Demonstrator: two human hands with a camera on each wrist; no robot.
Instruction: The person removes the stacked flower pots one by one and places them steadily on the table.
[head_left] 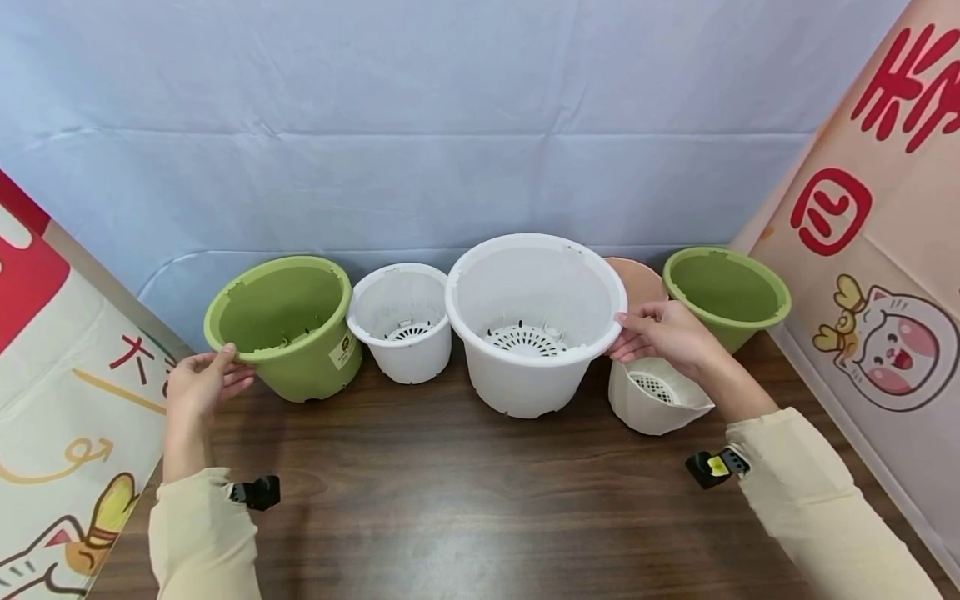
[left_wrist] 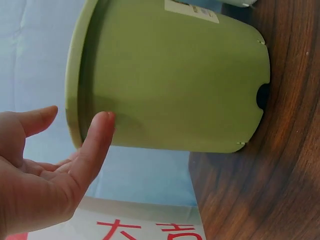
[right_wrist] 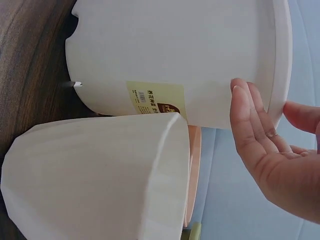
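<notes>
At the left end of the row stands a large green plastic flower pot (head_left: pixel 300 367). My left hand (head_left: pixel 201 385) is at its near left rim, fingers below the lip; the left wrist view shows a small gap between thumb (left_wrist: pixel 44 119) and rim. A large white flower pot (head_left: pixel 532 387) with a slotted bottom stands in the middle. My right hand (head_left: pixel 667 337) pinches its right rim, thumb at the lip and fingers along the outer wall (right_wrist: pixel 200 55). Beneath that hand sits a cream pot (head_left: pixel 648 412) with a wavy rim and a mesh bottom, partly hidden.
A smaller white pot (head_left: pixel 411 358) stands between the big green and white ones. Behind the right hand are a peach-coloured pot (head_left: pixel 633 279), mostly hidden, and another green pot (head_left: pixel 731 321). The brown wooden table (head_left: pixel 465 500) meets a pale blue cloth (head_left: pixel 450 167); printed banners (head_left: pixel 862 292) flank it.
</notes>
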